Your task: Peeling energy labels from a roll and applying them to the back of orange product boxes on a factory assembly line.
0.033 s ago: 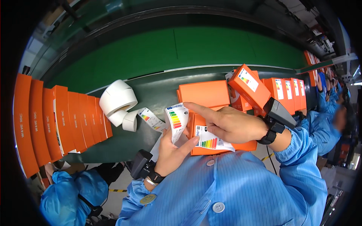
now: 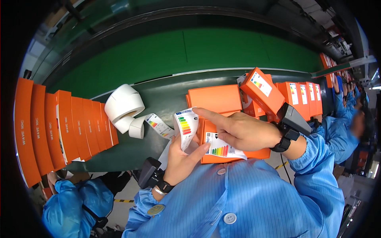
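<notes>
Pinching the strip between thumb and fingers, the left hand in the head view holds it beside the box. The right hand extends its index finger at the strip's upper edge; whether it touches or grips anything, I cannot tell. A label lies on the box. Nothing has visibly shifted since the previous picture, so the work seems no further along.

Label strip: smooth ppr; box: matt cardbd.
</notes>
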The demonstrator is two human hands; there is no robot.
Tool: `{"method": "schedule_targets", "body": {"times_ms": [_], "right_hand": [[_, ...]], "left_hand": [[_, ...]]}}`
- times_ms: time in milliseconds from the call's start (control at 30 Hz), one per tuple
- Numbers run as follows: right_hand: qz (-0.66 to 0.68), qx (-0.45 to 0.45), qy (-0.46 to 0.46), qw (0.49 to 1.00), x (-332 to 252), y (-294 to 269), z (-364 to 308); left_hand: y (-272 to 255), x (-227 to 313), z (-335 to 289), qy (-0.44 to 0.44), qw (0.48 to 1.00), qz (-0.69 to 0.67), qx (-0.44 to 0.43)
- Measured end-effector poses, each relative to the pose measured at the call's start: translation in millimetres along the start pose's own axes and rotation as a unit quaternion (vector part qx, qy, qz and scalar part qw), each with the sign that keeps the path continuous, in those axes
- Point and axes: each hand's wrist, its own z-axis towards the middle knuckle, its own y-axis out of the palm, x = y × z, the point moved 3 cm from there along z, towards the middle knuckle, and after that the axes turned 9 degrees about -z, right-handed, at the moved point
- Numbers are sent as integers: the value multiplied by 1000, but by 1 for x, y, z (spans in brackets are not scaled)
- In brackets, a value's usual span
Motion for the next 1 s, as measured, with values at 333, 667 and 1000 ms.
{"method": "schedule_targets", "body": {"times_ms": [333, 667, 1000], "right_hand": [[-232, 41, 48, 971, -23, 2, -4], [-452, 253, -9, 855, -19, 36, -19], [-297, 406, 246, 829, 102, 6, -122]], "left_hand": [[5, -1, 3, -20, 999, -17, 21], [11, 3, 3, 44, 995, -82, 37], [-27, 28, -7, 37, 996, 79, 0]]}}
